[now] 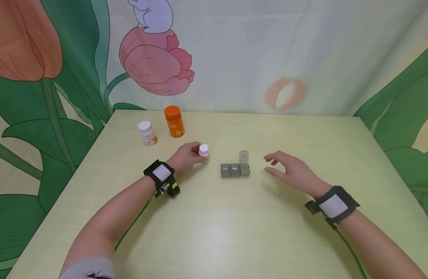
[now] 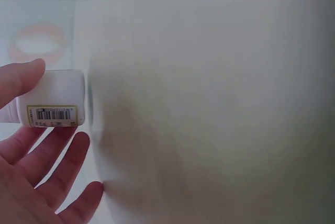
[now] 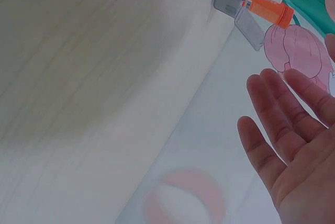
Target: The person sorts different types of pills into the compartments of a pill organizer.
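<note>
Barcode (image 2: 51, 114) on gripped bottle (image 1: 204, 152); seemingly wrist-view only.

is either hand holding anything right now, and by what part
The left hand grips the small white-capped bottle round its body, cap left free. The right hand holds nothing; it hovers open beside the grey pill organizer.

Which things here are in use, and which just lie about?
In use: small white bottle, gripped by the left hand; pill box, one lid up, just left of the open right hand.
Lying about: orange bottle; white-capped bottle, both at the table's far-left.
</note>
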